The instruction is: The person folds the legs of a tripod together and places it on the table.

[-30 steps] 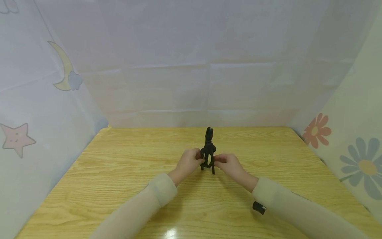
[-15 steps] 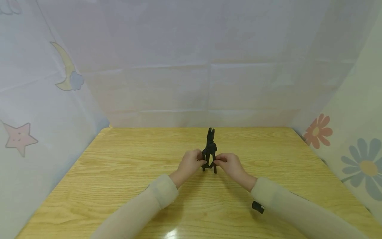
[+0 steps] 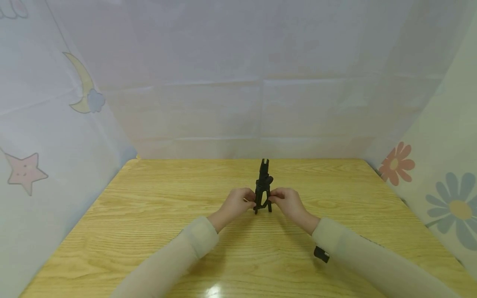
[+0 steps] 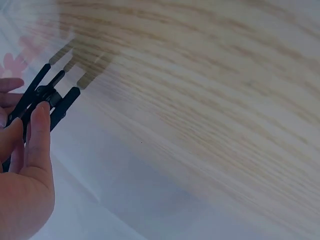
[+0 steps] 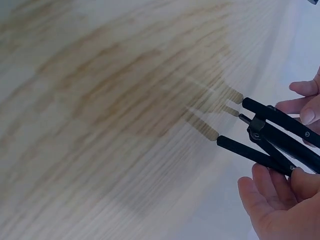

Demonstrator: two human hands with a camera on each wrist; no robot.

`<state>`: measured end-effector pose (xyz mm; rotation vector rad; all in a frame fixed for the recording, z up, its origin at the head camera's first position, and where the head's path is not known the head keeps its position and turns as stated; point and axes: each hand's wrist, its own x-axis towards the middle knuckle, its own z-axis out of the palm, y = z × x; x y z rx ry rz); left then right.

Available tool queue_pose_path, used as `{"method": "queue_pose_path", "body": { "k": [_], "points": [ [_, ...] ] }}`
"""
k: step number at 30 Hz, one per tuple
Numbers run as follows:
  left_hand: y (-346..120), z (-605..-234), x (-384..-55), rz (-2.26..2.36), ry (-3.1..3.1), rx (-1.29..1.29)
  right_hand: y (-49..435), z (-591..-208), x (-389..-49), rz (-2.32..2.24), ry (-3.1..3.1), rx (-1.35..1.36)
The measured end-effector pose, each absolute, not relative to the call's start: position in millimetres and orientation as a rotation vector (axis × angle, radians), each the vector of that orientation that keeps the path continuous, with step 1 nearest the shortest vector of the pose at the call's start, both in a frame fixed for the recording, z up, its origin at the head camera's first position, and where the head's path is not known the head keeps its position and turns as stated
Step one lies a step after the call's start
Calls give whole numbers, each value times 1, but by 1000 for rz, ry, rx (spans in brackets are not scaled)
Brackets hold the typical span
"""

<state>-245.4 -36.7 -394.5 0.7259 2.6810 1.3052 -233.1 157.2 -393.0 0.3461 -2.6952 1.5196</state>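
A small black tripod [image 3: 263, 182] stands upright on the wooden table, its legs partly spread and a two-pronged clamp at the top. From the left, my left hand [image 3: 235, 205] pinches one leg between thumb and fingers. My right hand [image 3: 292, 203] grips another leg on the opposite side. In the right wrist view the tripod legs [image 5: 250, 155] show their hinged braces and thin centre rod, with the right hand [image 5: 280, 205] below. The left wrist view has the foot ends of the tripod [image 4: 65, 102] right by their dark reflections, and the left hand [image 4: 32, 165] partly covers its upper part.
The wooden table [image 3: 149, 194] reaches back to a pale fabric wall [image 3: 208, 111]. Side curtains with a moon, star and flowers [image 3: 396, 163] flank it. A small black device [image 3: 321, 254] hangs under the right sleeve.
The tripod has shifted slightly right and turned a little, so the gap between its top prongs shows more. Both hands keep hold of the legs, the right hand a touch higher.
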Motion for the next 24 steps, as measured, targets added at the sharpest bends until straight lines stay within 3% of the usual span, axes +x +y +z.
{"method": "queue_pose_path", "body": {
  "k": [19,24],
  "points": [
    [-31,-391,-253,1402,2729,558,159,-394,-243,1522,-2690,316],
    [-26,-392,-259,1448,2686,625,158,-394,-245,1525,-2680,292]
  ]
}}
